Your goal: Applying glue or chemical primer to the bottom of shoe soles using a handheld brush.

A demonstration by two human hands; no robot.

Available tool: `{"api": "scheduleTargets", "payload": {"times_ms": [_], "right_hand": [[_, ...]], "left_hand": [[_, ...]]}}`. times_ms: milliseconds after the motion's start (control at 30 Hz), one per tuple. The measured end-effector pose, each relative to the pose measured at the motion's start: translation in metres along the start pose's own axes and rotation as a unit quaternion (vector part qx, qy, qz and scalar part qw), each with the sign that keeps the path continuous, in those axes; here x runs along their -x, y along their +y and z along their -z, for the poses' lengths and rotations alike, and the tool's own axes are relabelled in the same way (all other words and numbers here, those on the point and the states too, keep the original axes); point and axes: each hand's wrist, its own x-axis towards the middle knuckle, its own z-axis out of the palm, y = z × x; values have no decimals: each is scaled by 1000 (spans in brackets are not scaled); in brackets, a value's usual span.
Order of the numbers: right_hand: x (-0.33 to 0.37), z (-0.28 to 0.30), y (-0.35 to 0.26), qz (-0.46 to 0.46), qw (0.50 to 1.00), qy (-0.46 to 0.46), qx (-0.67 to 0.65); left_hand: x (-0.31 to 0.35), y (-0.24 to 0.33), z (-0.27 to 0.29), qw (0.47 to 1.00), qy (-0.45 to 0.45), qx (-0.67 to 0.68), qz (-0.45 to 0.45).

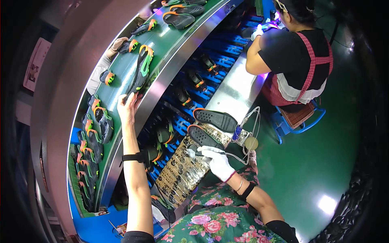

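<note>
My bare left hand reaches over to the green conveyor belt, its fingers closed on the near end of a black sandal with orange and green trim. In my white-gloved right hand is a brush with a dark handle and pale bristles. Just beyond the glove a black shoe sole with small holes lies on the bench, partly covered by the hand. A second such sole, orange at one end, lies a little farther off.
Several sandals line the curved conveyor. Blue racks carrying shoes run beside the metal bench. A cable hangs near the bench's right edge. A co-worker sits ahead on a blue-framed stool; another person's hand is across the belt.
</note>
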Motion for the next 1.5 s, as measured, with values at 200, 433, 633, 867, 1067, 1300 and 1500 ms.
{"api": "scheduleTargets", "payload": {"times_ms": [200,433,633,867,1067,1300,1500], "right_hand": [[10,-3,-3,28,999,25,4],[5,4,7,-6,999,28,-24],[1,5,6,19,998,38,55],[-6,6,-1,17,1000,10,23],[-2,8,-4,5,999,30,-25],[-2,1,-17,12,1000,14,22],[-4,-3,-19,-12,1000,17,-3]], "left_hand": [[-1,-1,-1,1000,-11,23,2],[3,0,-9,1000,6,19,-10],[2,1,-25,985,76,-153,10],[-22,-8,-45,953,64,-297,-16],[-22,-15,-38,964,55,-257,-26],[-14,-16,-17,996,58,-60,-11],[23,-6,8,987,47,148,-50]]}}
